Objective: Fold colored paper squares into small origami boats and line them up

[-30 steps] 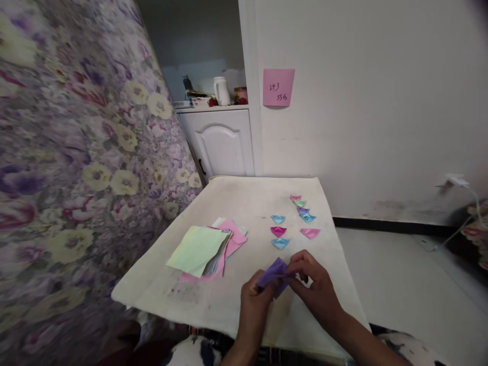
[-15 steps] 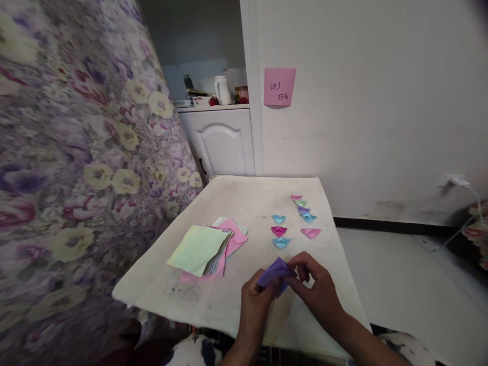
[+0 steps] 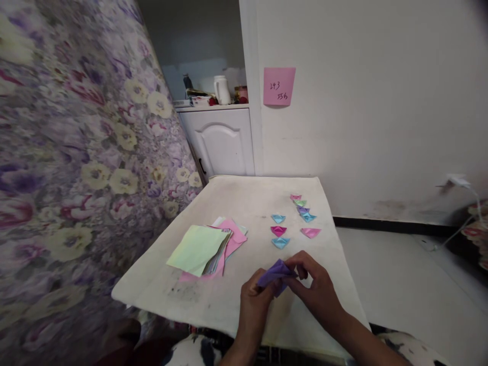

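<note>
Close to you, your left hand grips a partly folded purple paper above the near part of the table, while the thumb and finger of your right hand pinch its right edge. Beyond it lie small folded shapes: a column of blue, magenta and blue, and to the right a staggered line in pink, blue, purple, green and pink, with a paper stack off to the left. Farther back stand a white cabinet and a wall bearing a pink note.
</note>
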Demonstrator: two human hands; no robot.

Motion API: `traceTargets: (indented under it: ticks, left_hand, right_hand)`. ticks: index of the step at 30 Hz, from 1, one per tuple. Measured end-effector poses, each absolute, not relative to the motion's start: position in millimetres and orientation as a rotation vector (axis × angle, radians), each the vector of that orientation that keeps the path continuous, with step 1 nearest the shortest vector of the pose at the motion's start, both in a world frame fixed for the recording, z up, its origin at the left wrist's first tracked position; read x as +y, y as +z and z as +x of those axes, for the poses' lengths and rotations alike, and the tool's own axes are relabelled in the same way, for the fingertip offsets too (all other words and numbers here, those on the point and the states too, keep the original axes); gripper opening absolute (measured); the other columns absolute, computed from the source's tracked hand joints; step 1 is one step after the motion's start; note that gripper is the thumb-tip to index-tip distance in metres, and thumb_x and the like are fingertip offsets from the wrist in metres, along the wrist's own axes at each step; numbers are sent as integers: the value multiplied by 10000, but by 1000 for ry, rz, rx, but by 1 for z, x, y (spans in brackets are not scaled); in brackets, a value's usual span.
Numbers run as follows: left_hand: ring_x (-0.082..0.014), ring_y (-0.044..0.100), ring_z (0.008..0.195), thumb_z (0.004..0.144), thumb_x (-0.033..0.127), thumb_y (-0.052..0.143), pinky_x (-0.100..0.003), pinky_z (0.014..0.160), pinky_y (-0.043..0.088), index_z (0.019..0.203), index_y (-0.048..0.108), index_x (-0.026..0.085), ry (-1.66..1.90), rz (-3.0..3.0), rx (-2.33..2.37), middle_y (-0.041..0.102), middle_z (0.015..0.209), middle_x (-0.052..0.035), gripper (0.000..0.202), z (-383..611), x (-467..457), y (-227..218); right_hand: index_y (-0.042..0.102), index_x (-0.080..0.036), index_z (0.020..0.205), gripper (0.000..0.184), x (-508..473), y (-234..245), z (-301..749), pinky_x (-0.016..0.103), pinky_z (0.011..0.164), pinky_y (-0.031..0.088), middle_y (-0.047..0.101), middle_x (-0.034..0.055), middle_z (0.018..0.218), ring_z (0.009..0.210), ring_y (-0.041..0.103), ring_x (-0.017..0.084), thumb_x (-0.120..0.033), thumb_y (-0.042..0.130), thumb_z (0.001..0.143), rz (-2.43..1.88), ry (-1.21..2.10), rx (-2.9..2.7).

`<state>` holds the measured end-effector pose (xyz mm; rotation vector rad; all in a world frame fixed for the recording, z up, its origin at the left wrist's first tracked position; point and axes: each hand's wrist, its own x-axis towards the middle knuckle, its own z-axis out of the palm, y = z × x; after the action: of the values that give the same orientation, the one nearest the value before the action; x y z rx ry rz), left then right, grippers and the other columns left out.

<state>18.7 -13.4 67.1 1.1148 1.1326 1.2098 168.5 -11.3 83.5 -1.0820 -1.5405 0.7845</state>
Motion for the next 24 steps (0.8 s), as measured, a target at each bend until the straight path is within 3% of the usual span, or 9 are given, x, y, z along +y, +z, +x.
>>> traceTargets:
  ticks: [11,19,24]
  left_hand:
    - [-119,412,582,716,186,649,-217,546,319,598,609,158,1211,1237,1146,463,574,37,127,19,-14,66]
    - [-117,395,586,716,238,664,-212,545,313,594,581,159,1209,1205,1133,442,583,43,167,23,-15,65]
    - [-112,391,575,715,218,656,-212,542,303,582,574,155,1194,1223,1137,442,564,49,168,23,-15,65]
  right_hand:
    - [606,-252,969,239,-12,81,170,283,620,414,517,19,896,617,430,126,-120,599,770,-989,645,-1563]
    - [639,-272,980,264,-14,79,173,272,619,431,466,40,991,769,511,148,-96,570,795,-971,579,-1616]
    - [629,-266,973,259,-12,81,174,269,595,410,478,24,963,668,457,125,-106,599,772,-1010,644,-1590]
